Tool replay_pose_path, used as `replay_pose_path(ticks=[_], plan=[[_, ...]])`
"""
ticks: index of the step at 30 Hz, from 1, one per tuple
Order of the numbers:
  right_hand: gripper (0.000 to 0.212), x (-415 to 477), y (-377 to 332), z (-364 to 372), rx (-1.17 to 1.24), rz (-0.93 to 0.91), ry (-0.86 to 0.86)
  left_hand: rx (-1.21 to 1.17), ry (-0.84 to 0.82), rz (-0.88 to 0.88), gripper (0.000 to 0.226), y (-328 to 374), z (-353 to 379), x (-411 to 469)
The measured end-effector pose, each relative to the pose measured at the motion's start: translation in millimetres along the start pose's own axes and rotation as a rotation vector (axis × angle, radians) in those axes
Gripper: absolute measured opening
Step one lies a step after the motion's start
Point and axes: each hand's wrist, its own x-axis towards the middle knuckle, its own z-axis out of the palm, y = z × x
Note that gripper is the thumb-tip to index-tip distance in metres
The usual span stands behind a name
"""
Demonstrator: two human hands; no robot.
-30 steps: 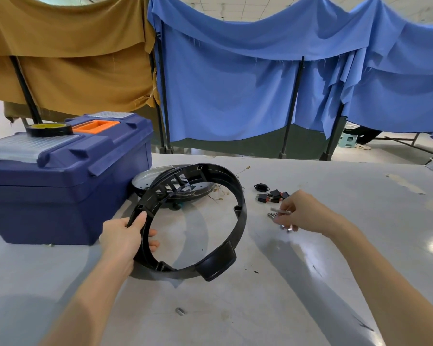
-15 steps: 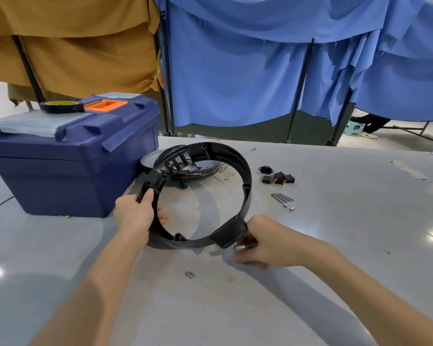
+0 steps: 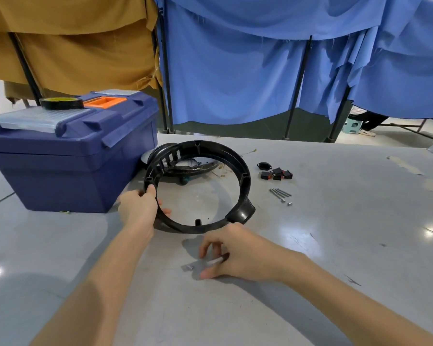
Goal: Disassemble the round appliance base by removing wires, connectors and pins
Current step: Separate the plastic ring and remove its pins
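- Right hand (image 3: 238, 255) has dropped off the socket lump on the black plastic ring base (image 3: 245, 182), where it was half a second back. It's now low over the table (image 3: 340, 245) just in front of the ring. Left hand (image 3: 140, 211) hasn't budged.
- Ring sits right beside the blue toolbox (image 3: 73, 168). Left hand is curled round its left rim.
- Right hand pinches a thin silvery pin (image 3: 214, 261), close to a small metal bit (image 3: 188, 267) lying in front of the ring.
- My guess is the ring is light, stiff and a bit slick, so grab the rim or the ribs. The pin is tiny and will probably roll, so pinch it firmly.
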Motion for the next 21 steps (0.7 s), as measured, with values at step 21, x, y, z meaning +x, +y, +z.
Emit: replay_pose_path(ticks=[21], plan=[[0.013, -5.1, -4.3, -49.8, 0.087, 0.115, -0.227, 0.017, 0.017, -0.014, 0.030, 0.9, -1.0, -0.9]])
